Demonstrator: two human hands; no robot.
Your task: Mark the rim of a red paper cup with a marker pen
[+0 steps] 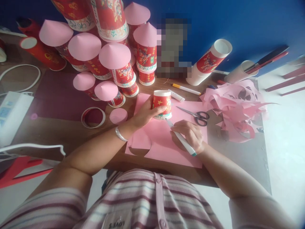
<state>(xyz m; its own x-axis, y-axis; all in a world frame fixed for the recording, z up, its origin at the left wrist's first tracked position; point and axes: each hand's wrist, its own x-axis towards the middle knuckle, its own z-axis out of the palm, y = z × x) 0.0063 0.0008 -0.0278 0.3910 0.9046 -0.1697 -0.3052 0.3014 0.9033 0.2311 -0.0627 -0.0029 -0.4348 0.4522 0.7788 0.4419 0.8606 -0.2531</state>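
Note:
My left hand (146,113) is wrapped round a red paper cup (161,103) with a gold star and a white band with green marks at its lower end. The cup is held over sheets of pink paper (166,143). In my right hand (190,133) is a white marker (182,140) with a green end, its tip at or close to the cup's lower band; I cannot tell if they touch. A pair of black-handled scissors (199,117) lies on the pink paper, right of the cup. Left of my left hand lies a pink paper disc (118,116).
Several red cups with pink paper cones (115,55) stand at the back left. A roll of tape (92,117) lies before them. Pink paper scraps (238,108) heap at the right, near a pen holder (241,73). A yellow-capped marker (186,89) and a tilted cup stack (208,63) are behind.

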